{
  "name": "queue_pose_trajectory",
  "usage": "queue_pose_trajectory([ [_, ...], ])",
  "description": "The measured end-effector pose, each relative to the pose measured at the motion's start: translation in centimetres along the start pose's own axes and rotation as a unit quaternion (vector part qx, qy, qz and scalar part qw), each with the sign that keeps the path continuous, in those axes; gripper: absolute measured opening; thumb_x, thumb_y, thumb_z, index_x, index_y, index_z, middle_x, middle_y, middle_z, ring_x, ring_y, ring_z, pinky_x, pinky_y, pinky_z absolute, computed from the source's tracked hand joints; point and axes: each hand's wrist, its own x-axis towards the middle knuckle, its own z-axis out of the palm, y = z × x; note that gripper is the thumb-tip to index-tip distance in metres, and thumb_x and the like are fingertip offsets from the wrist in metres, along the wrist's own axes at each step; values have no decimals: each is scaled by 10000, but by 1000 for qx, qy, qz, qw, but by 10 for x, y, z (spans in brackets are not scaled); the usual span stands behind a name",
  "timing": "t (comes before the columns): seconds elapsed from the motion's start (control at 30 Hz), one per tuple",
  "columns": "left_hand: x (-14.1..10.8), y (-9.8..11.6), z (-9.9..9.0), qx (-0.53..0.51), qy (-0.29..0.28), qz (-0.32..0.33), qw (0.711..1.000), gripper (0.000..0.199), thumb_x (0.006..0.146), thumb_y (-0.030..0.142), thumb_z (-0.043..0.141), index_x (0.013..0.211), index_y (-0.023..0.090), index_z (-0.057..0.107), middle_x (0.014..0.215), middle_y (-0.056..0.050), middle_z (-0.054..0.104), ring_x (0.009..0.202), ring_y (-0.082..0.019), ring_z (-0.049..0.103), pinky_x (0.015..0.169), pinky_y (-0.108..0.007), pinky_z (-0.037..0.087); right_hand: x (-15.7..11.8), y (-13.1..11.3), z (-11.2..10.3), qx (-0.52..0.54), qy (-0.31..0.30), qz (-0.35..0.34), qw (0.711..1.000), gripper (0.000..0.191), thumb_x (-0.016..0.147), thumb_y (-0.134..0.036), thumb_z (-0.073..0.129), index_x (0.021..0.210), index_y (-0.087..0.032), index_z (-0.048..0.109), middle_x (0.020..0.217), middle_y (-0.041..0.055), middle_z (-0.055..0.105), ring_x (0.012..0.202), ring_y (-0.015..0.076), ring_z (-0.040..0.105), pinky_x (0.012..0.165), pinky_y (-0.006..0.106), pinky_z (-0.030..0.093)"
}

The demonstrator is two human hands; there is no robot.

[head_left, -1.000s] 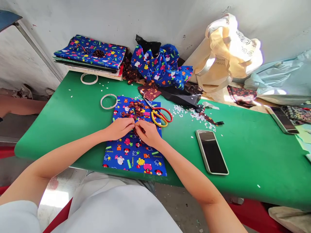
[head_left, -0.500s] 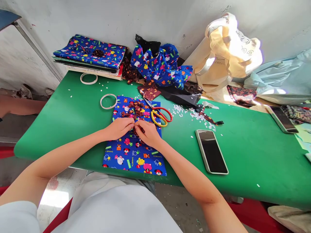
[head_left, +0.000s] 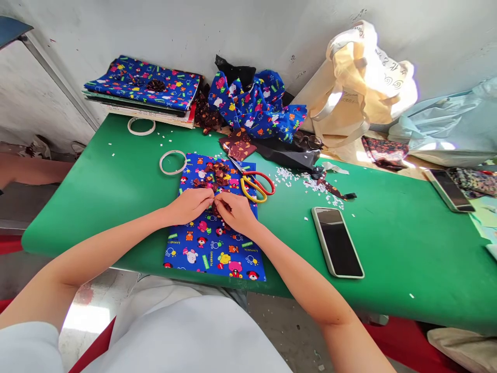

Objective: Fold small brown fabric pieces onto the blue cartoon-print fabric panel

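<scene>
My left hand (head_left: 192, 205) and my right hand (head_left: 237, 213) meet fingertip to fingertip over a blue cartoon-print cloth (head_left: 212, 254). Both pinch a small piece of brown patterned fabric (head_left: 216, 210), mostly hidden behind the fingers. Just beyond them, several bunched brown fabric pieces (head_left: 217, 175) lie on the cloth. Scissors (head_left: 254, 187) with one red and one yellow handle rest across the cloth's right edge, blades pointing away from me.
Two rolls of white tape (head_left: 173, 162) lie left of the cloth on the green table (head_left: 116, 191). A phone (head_left: 337, 242) and white paper bits (head_left: 285, 176) are at right. Behind are folded cloth on books (head_left: 143, 85), crumpled blue cloth (head_left: 256, 111) and a canvas bag (head_left: 341, 98).
Both hands keep their pinch in almost the same place. The whole view has shifted very slightly; nothing on the table has visibly moved.
</scene>
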Motion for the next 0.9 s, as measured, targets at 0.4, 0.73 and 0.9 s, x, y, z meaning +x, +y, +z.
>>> queue_pose_trajectory([
  [0.4,0,2,-1,-2,8,-11,1000,231,898,264,332,749,175,485,678,-1,520,648,-135,467,633,-247,340,-4,3,4,-19,-7,-4,1000,149,860,-148,423,779,-190,541,705,33,638,611,128,564,601,233,433],
  [0.73,1,6,3,-21,62,-61,996,157,767,193,456,614,159,470,547,40,443,534,-87,396,548,-220,275,-5,3,7,-29,-13,6,999,161,851,-157,435,779,-186,576,712,42,646,613,133,565,595,232,429],
  [0.9,1,8,1,-46,61,-67,995,166,762,205,456,604,155,468,531,50,430,517,-76,378,540,-212,270,-3,2,5,3,-5,18,1000,147,825,-153,458,759,-178,586,644,12,618,535,103,509,542,210,398],
])
